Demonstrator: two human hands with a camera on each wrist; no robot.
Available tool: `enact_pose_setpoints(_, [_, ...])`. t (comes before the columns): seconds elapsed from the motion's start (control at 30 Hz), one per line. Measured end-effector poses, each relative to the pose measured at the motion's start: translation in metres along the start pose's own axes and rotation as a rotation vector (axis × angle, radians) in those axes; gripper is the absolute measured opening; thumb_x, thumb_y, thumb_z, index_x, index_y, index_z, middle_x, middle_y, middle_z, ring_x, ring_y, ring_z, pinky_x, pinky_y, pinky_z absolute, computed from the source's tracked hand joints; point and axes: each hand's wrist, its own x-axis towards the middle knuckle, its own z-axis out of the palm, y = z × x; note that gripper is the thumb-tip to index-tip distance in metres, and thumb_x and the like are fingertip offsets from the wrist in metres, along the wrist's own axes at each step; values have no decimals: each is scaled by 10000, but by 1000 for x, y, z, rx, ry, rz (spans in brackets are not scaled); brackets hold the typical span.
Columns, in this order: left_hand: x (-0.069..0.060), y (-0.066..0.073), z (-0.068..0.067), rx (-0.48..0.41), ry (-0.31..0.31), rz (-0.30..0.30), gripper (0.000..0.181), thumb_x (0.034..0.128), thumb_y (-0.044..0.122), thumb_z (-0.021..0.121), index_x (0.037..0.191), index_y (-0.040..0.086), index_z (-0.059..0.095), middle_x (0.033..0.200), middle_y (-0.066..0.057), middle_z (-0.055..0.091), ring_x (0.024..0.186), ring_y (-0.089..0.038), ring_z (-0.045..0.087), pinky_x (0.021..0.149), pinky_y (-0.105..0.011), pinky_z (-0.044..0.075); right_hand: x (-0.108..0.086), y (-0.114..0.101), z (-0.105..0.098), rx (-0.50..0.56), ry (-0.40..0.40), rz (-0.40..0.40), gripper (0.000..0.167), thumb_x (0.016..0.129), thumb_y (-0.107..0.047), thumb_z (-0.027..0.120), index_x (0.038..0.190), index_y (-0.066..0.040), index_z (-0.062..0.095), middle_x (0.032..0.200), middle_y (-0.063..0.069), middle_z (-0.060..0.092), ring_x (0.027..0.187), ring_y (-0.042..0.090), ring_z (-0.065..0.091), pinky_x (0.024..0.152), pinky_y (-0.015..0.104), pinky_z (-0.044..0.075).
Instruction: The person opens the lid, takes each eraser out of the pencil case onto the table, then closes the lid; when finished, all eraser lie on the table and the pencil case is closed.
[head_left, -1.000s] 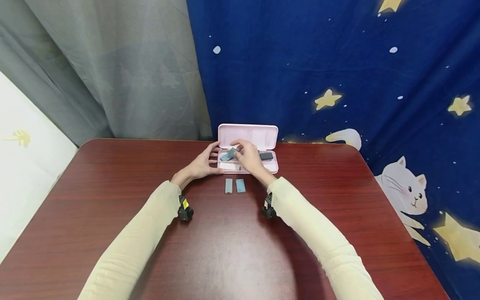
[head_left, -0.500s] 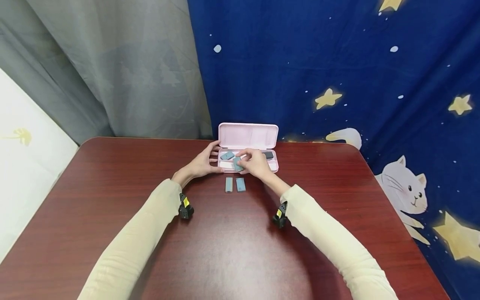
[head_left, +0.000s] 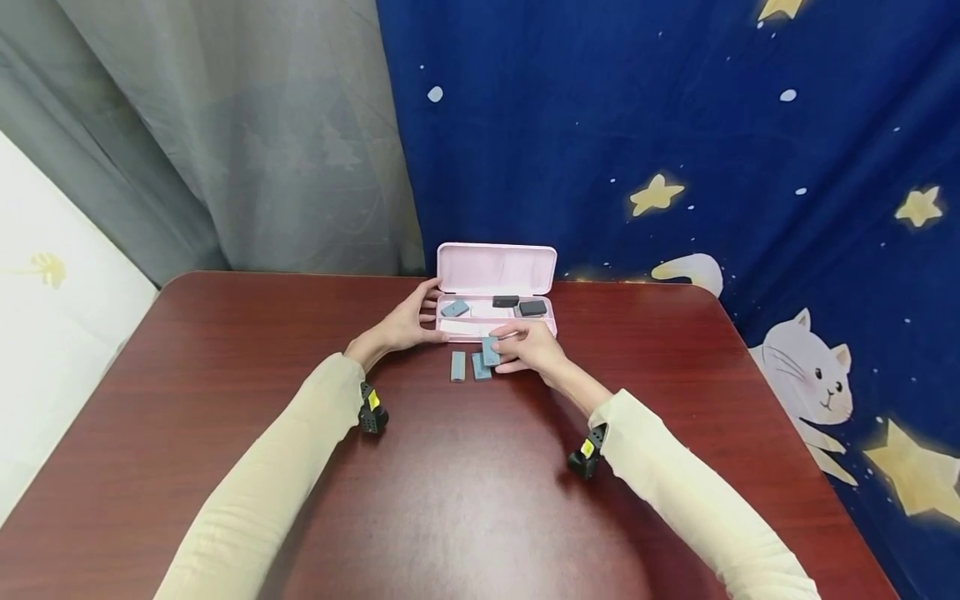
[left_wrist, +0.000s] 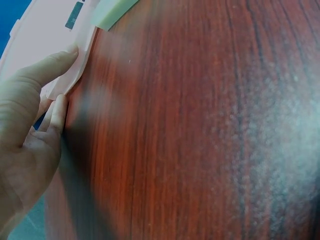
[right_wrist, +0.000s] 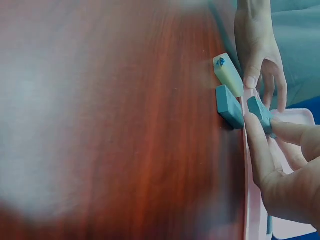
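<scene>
A pink case (head_left: 497, 268) stands with its lid up at the back of the table. My left hand (head_left: 402, 323) grips its left end, thumb at the front edge; the left wrist view shows the thumb and fingers of this hand (left_wrist: 35, 115) around the corner. Between thumb and fingers my right hand (head_left: 536, 350) pinches a blue-green block (head_left: 491, 352), held over the front edge of the case. Two more blocks lie on the table before the case: a pale green one (right_wrist: 228, 75) and a blue-green one (right_wrist: 229, 107), partly covered in the head view.
Inside the case are a blue-green block (head_left: 455, 308) at the left and two dark blocks, one in the middle (head_left: 506, 302) and one at the right (head_left: 533, 308). A grey curtain (head_left: 300, 150) and a blue curtain (head_left: 525, 125) hang behind the table (head_left: 465, 500).
My right hand has moved from inside the case toward me and right, carrying the pinched block past the front edge. The left hand stays at the case's left end.
</scene>
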Motion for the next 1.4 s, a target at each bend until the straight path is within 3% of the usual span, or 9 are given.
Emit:
enact_pose_setpoints(0.3, [-7,31,-2,-44,-30,-24,972,752,-127,741,1479,-116,95,1405,-389,270,1277,-507,330,1051,-570,333,-14,7,-19,-65,35,59,285,859,69,654,1141,107,636,836,144,691,627,177,643,648,382,591])
enact_pose_setpoints(0.4, [-4,27,-2,-47,-29,-18,973,749,-128,740,1478,-115,96,1402,-388,273,1272,-508,332,1051,-570,333,-16,10,-21,-85,43,59,278,855,69,659,1130,107,639,844,155,692,628,182,640,641,380,591])
enact_pose_setpoints(0.63, [5,0,-1,13,-6,-31,1014,761,-76,766,1518,-14,94,1424,-289,305,1287,-406,367,1061,-490,361,-12,15,-17,-109,65,28,266,848,75,664,1111,109,648,859,175,692,644,191,655,621,369,591])
enact_pose_setpoints(0.83, [4,1,-2,45,1,-43,1019,756,-68,774,1522,-1,105,1426,-266,319,1281,-388,379,1051,-475,381,-12,14,-10,-179,101,4,231,837,75,679,1068,92,677,832,170,698,642,179,665,592,354,589])
enact_pose_setpoints(1.4, [2,-3,1,28,16,-15,1026,749,-74,777,1525,2,111,1419,-268,342,1280,-381,393,1052,-468,383,-13,17,-14,-178,76,23,209,857,86,646,1064,110,659,832,175,684,646,168,630,612,355,590])
